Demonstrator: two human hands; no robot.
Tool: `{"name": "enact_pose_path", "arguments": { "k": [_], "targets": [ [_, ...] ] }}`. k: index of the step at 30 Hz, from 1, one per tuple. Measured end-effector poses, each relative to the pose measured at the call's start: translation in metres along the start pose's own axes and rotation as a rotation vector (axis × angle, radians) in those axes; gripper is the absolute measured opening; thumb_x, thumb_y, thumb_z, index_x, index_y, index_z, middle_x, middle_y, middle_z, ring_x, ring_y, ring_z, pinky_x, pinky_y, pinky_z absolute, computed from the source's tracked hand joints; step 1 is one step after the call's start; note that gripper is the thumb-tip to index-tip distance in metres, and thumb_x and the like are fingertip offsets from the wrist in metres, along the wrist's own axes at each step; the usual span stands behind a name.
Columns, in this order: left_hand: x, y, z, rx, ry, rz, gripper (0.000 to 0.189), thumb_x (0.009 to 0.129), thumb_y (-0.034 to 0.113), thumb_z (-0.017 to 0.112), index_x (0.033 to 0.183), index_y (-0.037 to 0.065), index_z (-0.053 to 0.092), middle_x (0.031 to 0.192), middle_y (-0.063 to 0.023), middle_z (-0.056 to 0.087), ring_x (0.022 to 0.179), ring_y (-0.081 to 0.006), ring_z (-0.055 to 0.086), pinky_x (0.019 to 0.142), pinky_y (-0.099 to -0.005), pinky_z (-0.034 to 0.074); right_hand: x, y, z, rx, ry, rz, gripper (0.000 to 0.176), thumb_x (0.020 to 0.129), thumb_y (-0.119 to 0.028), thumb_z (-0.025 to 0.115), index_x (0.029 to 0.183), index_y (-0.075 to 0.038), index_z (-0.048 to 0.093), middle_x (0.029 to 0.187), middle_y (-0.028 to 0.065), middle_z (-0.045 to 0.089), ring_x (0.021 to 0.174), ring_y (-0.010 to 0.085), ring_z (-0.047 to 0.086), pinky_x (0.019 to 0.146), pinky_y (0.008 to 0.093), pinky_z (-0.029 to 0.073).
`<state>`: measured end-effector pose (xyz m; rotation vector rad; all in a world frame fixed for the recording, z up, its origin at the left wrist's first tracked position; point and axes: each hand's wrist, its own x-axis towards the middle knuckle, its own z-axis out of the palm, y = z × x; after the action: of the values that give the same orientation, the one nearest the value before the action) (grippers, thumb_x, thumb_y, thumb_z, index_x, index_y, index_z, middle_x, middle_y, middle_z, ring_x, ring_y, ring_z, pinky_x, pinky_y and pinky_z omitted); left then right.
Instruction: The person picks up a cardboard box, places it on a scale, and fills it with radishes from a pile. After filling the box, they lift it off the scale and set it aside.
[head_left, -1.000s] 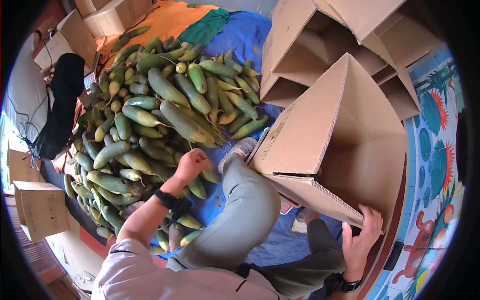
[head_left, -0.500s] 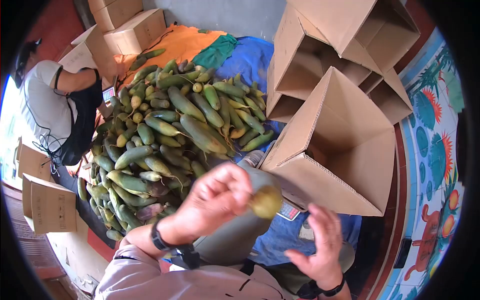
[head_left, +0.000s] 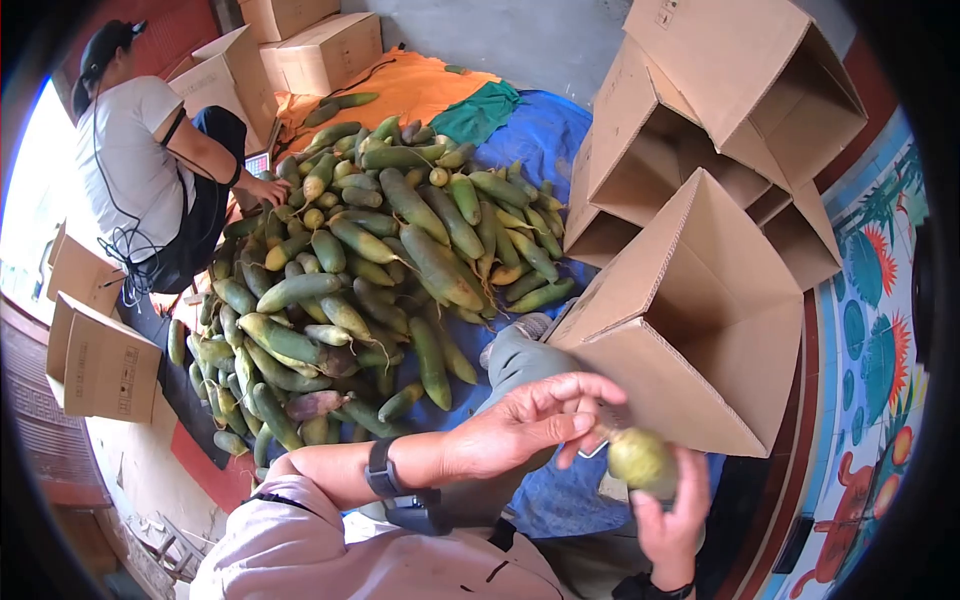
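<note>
A short, round green radish (head_left: 641,460) is between my two hands, slightly blurred. My right hand (head_left: 676,515) grips its thick end, the thumb below and the fingers along the far side. At the thin root end, the curled fingers and thumb of my left hand (head_left: 540,425) close on the root. To the left of my knee lies a large pile of long green radishes (head_left: 430,265), some with pale or yellowish ends. An open cardboard box (head_left: 700,330) stands just beyond my right hand, its opening showing a bare inner wall.
More open boxes (head_left: 640,130) are stacked at the upper right. A co-worker (head_left: 140,160) crouches at the left with a hand on the pile, beside a small scale display (head_left: 258,163). Blue sheeting (head_left: 550,130) and an orange sheet (head_left: 430,85) cover the floor.
The round radish has moved right and down, and my right hand has closed on it. My left hand has moved right. The co-worker's arm now reaches onto the pile; the view has shifted.
</note>
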<state>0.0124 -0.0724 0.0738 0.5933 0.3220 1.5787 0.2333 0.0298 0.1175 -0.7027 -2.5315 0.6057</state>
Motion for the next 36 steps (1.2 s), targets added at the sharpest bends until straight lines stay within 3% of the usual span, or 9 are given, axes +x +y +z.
{"name": "enact_pose_path", "arguments": {
  "k": [3, 6, 10, 12, 16, 24, 27, 30, 36],
  "targets": [
    [-0.007, 0.010, -0.015, 0.794, 0.183, 0.152, 0.046, 0.095, 0.021, 0.053, 0.137, 0.005, 0.041, 0.116, -0.0036, 0.054, 0.086, -0.0116, 0.056, 0.084, -0.0278, 0.044, 0.005, 0.017, -0.029, -0.144, 0.196, 0.101, 0.050, 0.080, -0.015, 0.058, 0.124, 0.006, 0.047, 0.117, 0.0193, 0.052, 0.109, 0.0317, 0.051, 0.096, 0.0376, 0.038],
    [-0.021, 0.002, -0.049, 0.789, 0.277, 0.046, 0.043, 0.094, 0.020, 0.053, 0.133, 0.006, 0.044, 0.111, -0.0054, 0.058, 0.089, -0.0100, 0.056, 0.083, -0.0271, 0.044, 0.026, 0.037, -0.053, -0.261, 0.449, 0.134, 0.049, 0.082, -0.012, 0.058, 0.127, 0.004, 0.046, 0.114, 0.0179, 0.055, 0.106, 0.0295, 0.054, 0.097, 0.0373, 0.038],
    [-0.046, -0.015, -0.097, 1.079, 0.535, -0.059, 0.026, 0.090, 0.015, 0.056, 0.113, 0.003, 0.060, 0.096, -0.0066, 0.063, 0.084, -0.0133, 0.061, 0.077, -0.0295, 0.049, 0.049, 0.076, -0.078, -0.392, 0.430, 0.240, 0.043, 0.082, -0.011, 0.060, 0.122, 0.001, 0.052, 0.115, 0.0172, 0.056, 0.103, 0.0295, 0.055, 0.094, 0.0366, 0.040],
    [-0.063, -0.025, -0.127, 1.038, 0.654, -0.163, 0.021, 0.089, 0.014, 0.057, 0.105, 0.002, 0.063, 0.095, -0.0089, 0.064, 0.085, -0.0160, 0.062, 0.077, -0.0302, 0.050, 0.061, 0.093, -0.083, -0.401, 0.215, 0.358, 0.038, 0.083, -0.011, 0.060, 0.118, 0.001, 0.053, 0.115, 0.0160, 0.057, 0.106, 0.0279, 0.054, 0.094, 0.0356, 0.040],
    [-0.115, -0.048, -0.195, 1.361, 0.776, -0.349, 0.022, 0.082, 0.019, 0.058, 0.097, 0.004, 0.065, 0.093, -0.0168, 0.065, 0.089, -0.0303, 0.064, 0.078, -0.0359, 0.050, 0.085, 0.116, -0.079, -0.466, -0.027, 0.432, 0.037, 0.077, -0.008, 0.063, 0.112, -0.001, 0.057, 0.095, 0.0172, 0.063, 0.089, 0.0290, 0.061, 0.083, 0.0349, 0.046],
    [-0.187, -0.054, -0.246, 1.486, 1.060, -0.567, 0.021, 0.081, 0.018, 0.056, 0.092, 0.004, 0.067, 0.090, -0.0172, 0.066, 0.087, -0.0331, 0.064, 0.076, -0.0363, 0.052, 0.087, 0.158, -0.058, -0.357, 0.090, 0.400, 0.025, 0.081, -0.002, 0.060, 0.106, 0.001, 0.059, 0.095, 0.0173, 0.063, 0.087, 0.0291, 0.062, 0.083, 0.0335, 0.047],
    [-0.194, -0.057, -0.250, 1.692, 1.133, -0.443, 0.019, 0.080, 0.014, 0.056, 0.092, 0.003, 0.065, 0.089, -0.0172, 0.064, 0.085, -0.0340, 0.063, 0.074, -0.0369, 0.051, 0.076, 0.151, -0.053, -0.108, 0.240, 0.493, 0.019, 0.088, -0.004, 0.055, 0.104, 0.004, 0.058, 0.092, 0.0159, 0.062, 0.086, 0.0261, 0.061, 0.082, 0.0326, 0.047],
    [-0.184, -0.041, -0.238, 1.774, 1.157, -0.181, 0.015, 0.077, 0.011, 0.059, 0.091, 0.005, 0.060, 0.085, -0.0137, 0.062, 0.079, -0.0307, 0.062, 0.071, -0.0390, 0.051, 0.058, 0.124, -0.047, -0.089, 0.345, 0.348, 0.018, 0.092, -0.008, 0.052, 0.102, 0.006, 0.058, 0.089, 0.0147, 0.061, 0.085, 0.0243, 0.061, 0.081, 0.0324, 0.048],
    [-0.183, -0.017, -0.242, 1.818, 1.299, 0.021, 0.016, 0.078, 0.004, 0.062, 0.092, 0.004, 0.053, 0.080, -0.0109, 0.058, 0.072, -0.0247, 0.061, 0.065, -0.0343, 0.051, 0.008, 0.098, -0.039, -0.548, 0.402, 0.069, 0.019, 0.091, -0.004, 0.048, 0.106, 0.005, 0.057, 0.108, 0.0192, 0.058, 0.100, 0.0336, 0.056, 0.089, 0.0409, 0.043]
  ]
}}
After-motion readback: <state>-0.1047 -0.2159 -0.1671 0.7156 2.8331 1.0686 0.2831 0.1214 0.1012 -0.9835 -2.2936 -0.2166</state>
